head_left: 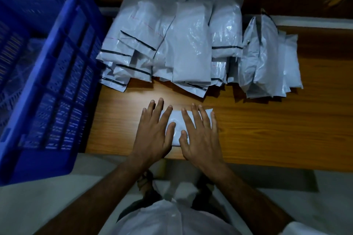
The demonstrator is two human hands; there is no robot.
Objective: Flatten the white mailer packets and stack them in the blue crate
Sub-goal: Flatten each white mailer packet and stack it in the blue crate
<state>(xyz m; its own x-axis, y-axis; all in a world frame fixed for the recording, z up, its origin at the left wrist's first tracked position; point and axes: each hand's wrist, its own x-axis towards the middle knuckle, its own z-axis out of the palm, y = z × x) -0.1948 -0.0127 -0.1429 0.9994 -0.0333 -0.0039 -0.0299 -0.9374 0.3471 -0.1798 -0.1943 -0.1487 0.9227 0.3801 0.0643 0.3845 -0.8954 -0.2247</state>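
One white mailer packet point(177, 120) lies on the wooden table near its front edge. My left hand point(155, 131) presses flat on the packet's left half, fingers spread and straight. My right hand point(200, 131) presses flat on its right half in the same way. Most of the packet is hidden under both palms. A large pile of white mailer packets point(183, 44) with black strips lies farther back on the table. The blue crate point(44, 74) stands at the left, tilted in view, its inside blurred.
A smaller upright bunch of packets point(267, 59) leans at the pile's right end. Bare wooden table point(277, 124) spreads to the right of my hands. Below the table edge are the pale floor and my feet.
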